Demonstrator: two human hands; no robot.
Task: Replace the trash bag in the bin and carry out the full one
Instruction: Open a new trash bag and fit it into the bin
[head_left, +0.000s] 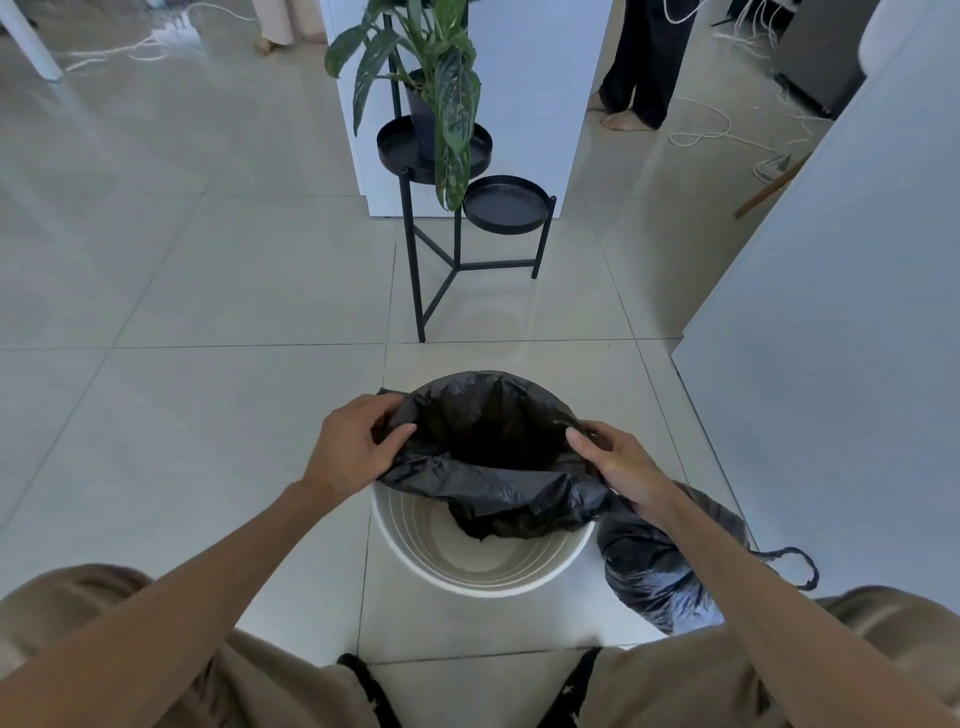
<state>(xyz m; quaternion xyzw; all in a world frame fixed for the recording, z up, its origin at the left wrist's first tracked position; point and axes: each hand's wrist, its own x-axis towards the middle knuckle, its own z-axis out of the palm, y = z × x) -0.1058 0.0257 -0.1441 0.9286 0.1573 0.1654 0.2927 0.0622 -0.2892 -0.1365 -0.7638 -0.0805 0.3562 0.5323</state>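
A round white bin stands on the tiled floor in front of me. A new black trash bag hangs open over its far half, its mouth spread wide, while the near rim is bare. My left hand grips the bag's left edge. My right hand grips its right edge. The full black bag, tied with a drawstring loop, lies on the floor just right of the bin, partly hidden under my right forearm.
A black metal plant stand with a potted plant stands just beyond the bin. A white cabinet wall runs along the right. Two people's legs stand at the back, one among white cables on the floor.
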